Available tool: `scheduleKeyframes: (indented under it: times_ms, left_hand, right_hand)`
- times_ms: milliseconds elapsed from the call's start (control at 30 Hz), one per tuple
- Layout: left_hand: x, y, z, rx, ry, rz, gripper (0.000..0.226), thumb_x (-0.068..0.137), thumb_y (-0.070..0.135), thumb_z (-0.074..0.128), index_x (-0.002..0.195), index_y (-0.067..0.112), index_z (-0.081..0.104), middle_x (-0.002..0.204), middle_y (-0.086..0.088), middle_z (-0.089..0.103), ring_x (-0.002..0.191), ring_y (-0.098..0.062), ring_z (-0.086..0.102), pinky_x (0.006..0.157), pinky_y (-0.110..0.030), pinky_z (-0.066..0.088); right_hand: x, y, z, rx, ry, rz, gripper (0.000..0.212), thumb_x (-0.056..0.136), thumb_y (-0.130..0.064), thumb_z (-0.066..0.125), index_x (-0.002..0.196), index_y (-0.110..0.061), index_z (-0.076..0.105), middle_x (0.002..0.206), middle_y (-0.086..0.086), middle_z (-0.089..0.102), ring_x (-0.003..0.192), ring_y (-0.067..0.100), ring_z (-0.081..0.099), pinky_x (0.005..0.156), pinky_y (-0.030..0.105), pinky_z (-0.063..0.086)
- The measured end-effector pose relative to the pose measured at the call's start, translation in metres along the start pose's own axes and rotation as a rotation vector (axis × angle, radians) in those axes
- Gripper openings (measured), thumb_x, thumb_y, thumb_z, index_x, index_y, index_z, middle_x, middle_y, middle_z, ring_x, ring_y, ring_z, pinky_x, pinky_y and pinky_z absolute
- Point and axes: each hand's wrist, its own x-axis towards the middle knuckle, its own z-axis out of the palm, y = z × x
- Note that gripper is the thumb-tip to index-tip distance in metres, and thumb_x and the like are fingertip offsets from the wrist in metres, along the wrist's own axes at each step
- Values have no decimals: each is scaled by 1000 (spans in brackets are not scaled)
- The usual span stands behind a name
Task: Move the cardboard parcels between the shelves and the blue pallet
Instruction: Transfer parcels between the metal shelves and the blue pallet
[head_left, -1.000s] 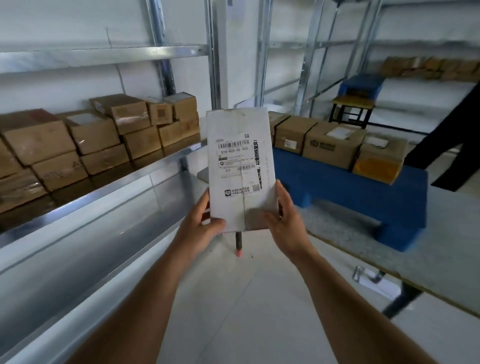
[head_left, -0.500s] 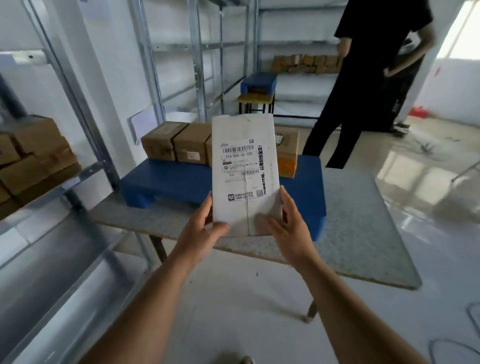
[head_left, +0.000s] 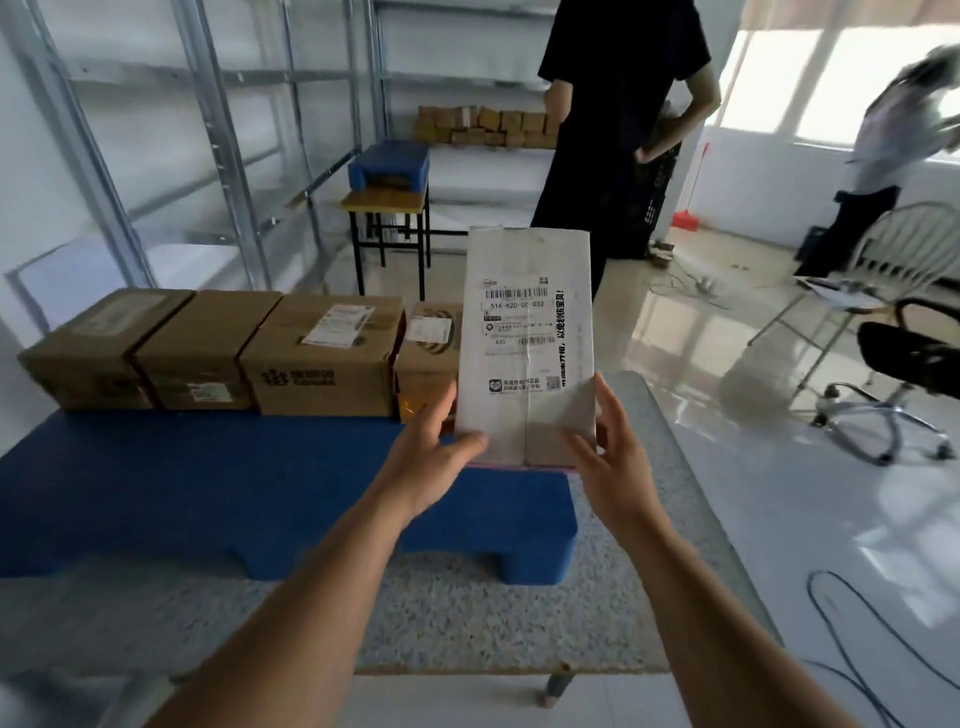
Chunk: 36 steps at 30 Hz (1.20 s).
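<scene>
I hold a white parcel (head_left: 527, 332) with a barcode label upright between both hands, above the right end of the blue pallet (head_left: 218, 483). My left hand (head_left: 428, 449) grips its lower left edge and my right hand (head_left: 610, 452) its lower right edge. A row of several brown cardboard parcels (head_left: 322, 358) stands along the pallet's far side. The pallet lies on a speckled grey table (head_left: 467, 613).
Metal shelving (head_left: 218, 130) rises at the left and back, with small boxes (head_left: 483, 124) on a far shelf. A person in black (head_left: 618, 130) stands behind the table. Another person (head_left: 883, 130) and a swivel chair (head_left: 893, 332) are at right. Cables (head_left: 857, 639) lie on the floor.
My view has swung right from the shelf with parcels to face the pallet and come closer. Both hands kept the white parcel, now over the pallet's right end.
</scene>
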Motion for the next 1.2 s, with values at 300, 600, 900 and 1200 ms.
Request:
scheduleKeyframes:
  times_ms: [300,600,900,1200]
  left_hand:
    - [73,-13,43,7,-120,-80,69,91,25,58,148,32,19,130,26,40,116,5,40,95,-17,31]
    - [110,-39,67,120,-31,-307,69,93,36,51,149,33,12,151,7,30,136,-13,30,105,-30,24]
    - [131,-45,68,398,56,-419,60,90,40,50,145,31,28,140,5,44,120,-13,45,89,-26,34]
    - [168,-34,45,1004,381,-154,56,91,53,43,142,30,35,149,3,33,136,-21,29,104,-41,33]
  right_hand:
    - [51,43,-27,-103,42,113,69,92,-12,56,149,-30,22,123,4,58,101,17,61,77,31,55]
    - [105,88,-32,-168,-202,183,58,92,-14,54,142,-31,32,124,7,59,97,15,63,64,17,55]
    - [151,111,-37,125,-365,334,33,99,-19,47,130,-27,43,103,-7,63,75,-8,63,55,7,46]
    - [201,121,-15,345,-383,524,49,97,-33,50,143,-31,33,130,5,56,104,21,61,66,40,54]
